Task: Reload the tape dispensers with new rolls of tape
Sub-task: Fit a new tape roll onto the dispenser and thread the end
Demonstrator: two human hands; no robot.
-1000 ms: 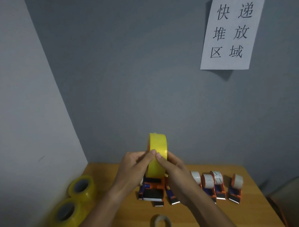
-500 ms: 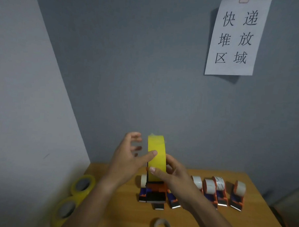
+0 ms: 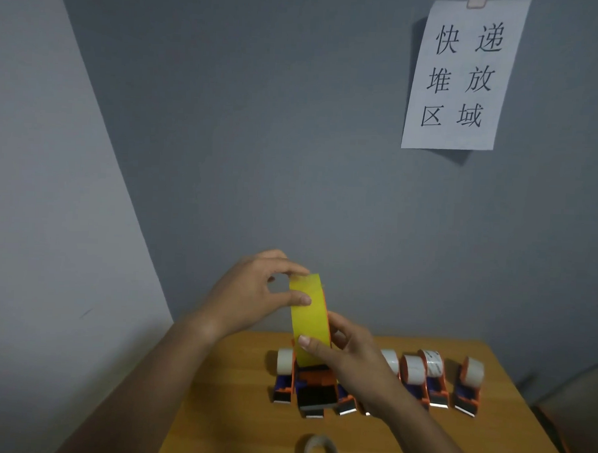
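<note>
A wide yellow roll of packing tape (image 3: 310,316) stands on edge, seated in an orange, blue and black handheld tape dispenser (image 3: 314,388) that is raised just above the light wooden table (image 3: 235,394), in front of a grey wall. The person's left hand (image 3: 253,296) reaches in from the left and pinches the upper part of the yellow roll, its thumb lying across the roll's outer face and its index finger curled over the top edge, where a loose end of tape appears to lift slightly. The right hand (image 3: 350,358) grips the roll and dispenser from the right and below, thumb pressed on the yellow face low down, fingers wrapped behind it. Behind and beside the held dispenser a row of smaller orange and blue dispensers (image 3: 434,383) stands on the table, each carrying a pale, nearly spent roll, their metal cutting blades turned toward the person; one of them shows just left of the held dispenser. A bare grey cardboard tape core (image 3: 319,450) lies flat on the table close to the near edge. On the wall, upper right, hangs a white paper sign with black Chinese characters (image 3: 463,76).
</note>
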